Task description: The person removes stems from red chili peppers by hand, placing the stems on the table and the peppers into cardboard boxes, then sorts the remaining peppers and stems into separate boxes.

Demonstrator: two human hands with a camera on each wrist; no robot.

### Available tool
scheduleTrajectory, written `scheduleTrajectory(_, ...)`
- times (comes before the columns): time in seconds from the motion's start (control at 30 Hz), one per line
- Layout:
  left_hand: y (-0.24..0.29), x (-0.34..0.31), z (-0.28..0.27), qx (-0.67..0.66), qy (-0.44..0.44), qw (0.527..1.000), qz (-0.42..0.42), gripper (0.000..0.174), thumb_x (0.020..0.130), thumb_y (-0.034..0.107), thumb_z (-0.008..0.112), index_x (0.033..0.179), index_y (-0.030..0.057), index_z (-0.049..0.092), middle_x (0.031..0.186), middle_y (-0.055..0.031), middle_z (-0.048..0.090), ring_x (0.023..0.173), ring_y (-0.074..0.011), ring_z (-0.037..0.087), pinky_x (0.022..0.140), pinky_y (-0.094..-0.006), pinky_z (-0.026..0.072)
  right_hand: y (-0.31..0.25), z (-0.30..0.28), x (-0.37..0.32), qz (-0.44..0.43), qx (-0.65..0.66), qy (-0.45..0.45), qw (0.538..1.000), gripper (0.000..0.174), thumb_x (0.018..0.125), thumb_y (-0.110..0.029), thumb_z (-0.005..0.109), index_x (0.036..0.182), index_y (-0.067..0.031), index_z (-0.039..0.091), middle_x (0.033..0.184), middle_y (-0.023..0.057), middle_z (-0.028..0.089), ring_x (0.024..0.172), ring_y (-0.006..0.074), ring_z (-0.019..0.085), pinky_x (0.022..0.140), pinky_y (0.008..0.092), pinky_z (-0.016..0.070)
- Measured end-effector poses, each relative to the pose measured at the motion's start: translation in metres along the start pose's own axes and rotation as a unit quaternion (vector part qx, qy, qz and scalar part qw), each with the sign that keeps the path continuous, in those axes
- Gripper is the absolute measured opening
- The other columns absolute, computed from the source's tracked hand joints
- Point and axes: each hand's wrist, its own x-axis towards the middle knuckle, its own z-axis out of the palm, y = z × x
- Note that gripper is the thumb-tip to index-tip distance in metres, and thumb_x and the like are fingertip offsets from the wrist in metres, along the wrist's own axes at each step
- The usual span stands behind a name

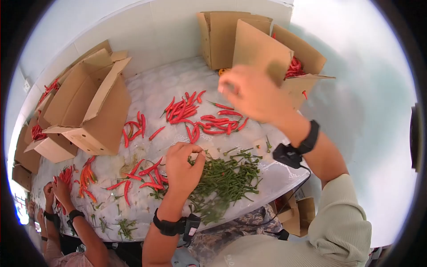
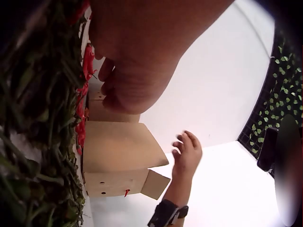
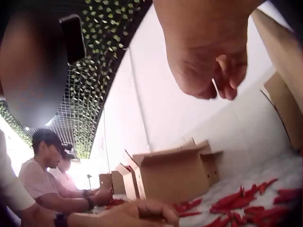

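My right hand point(image 1: 253, 91) is raised over the back right of the table, blurred, in front of an open cardboard box point(image 1: 262, 49). Its fingers bend loosely, and the right wrist view shows nothing in them. Low over the table, my left hand point(image 1: 184, 167) has loosely bent fingers beside a heap of green chili stems point(image 1: 231, 178); nothing shows between thumb and forefinger. Just beyond it lie red chilies point(image 1: 215, 122) in a loose group, with a denser pile of chilies point(image 1: 181, 109) behind. More red chilies point(image 1: 153, 173) lie left of this hand.
Red chilies point(image 1: 295, 66) fill part of the right box, and one small chili point(image 1: 304, 95) sticks out of its side. Another open box point(image 1: 89, 102) stands at left. Other people's hands point(image 1: 62, 191) work at the table's left end. A wall point(image 1: 169, 31) bounds the back.
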Motion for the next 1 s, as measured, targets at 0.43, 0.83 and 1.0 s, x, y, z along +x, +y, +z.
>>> scheduleTrajectory(0.43, -0.008, 0.0, 0.005, 0.025, -0.024, 0.999, -0.014, 0.013, 0.081, 0.015, 0.072, 0.082, 0.0028, 0.067, 0.083, -0.0112, 0.064, 0.084, -0.0299, 0.059, 0.074, -0.0412, 0.0446, 0.08, 0.137, -0.021, 0.019, 0.009, -0.144, 0.989, 0.012, 0.079, -0.011, 0.063, 0.085, -0.0041, 0.071, 0.092, 0.0192, 0.068, 0.084, 0.0388, 0.064, 0.075, 0.0465, 0.0513)
scheduleTrajectory(0.83, 0.004, 0.006, 0.0, -0.028, -0.004, 0.999, -0.039, 0.018, 0.083, 0.017, 0.074, 0.093, 0.0041, 0.067, 0.086, -0.0091, 0.064, 0.085, -0.0249, 0.061, 0.074, -0.0365, 0.0444, 0.014, 0.095, -0.053, 0.191, 0.553, -0.122, 0.802, 0.025, 0.086, -0.003, 0.069, 0.108, 0.0019, 0.059, 0.091, 0.0059, 0.069, 0.085, 0.0097, 0.063, 0.075, 0.0268, 0.0514)
scheduleTrajectory(1.0, 0.006, 0.006, 0.001, -0.029, -0.011, 0.999, -0.007, 0.021, 0.084, 0.018, 0.074, 0.097, 0.0031, 0.066, 0.088, -0.0088, 0.065, 0.083, -0.0227, 0.062, 0.074, -0.0337, 0.0449, -0.007, 0.093, -0.062, 0.206, 0.663, -0.148, 0.704, 0.02, 0.088, -0.004, 0.069, 0.105, -0.0009, 0.06, 0.099, 0.0035, 0.067, 0.091, 0.0094, 0.062, 0.079, 0.0268, 0.0513)
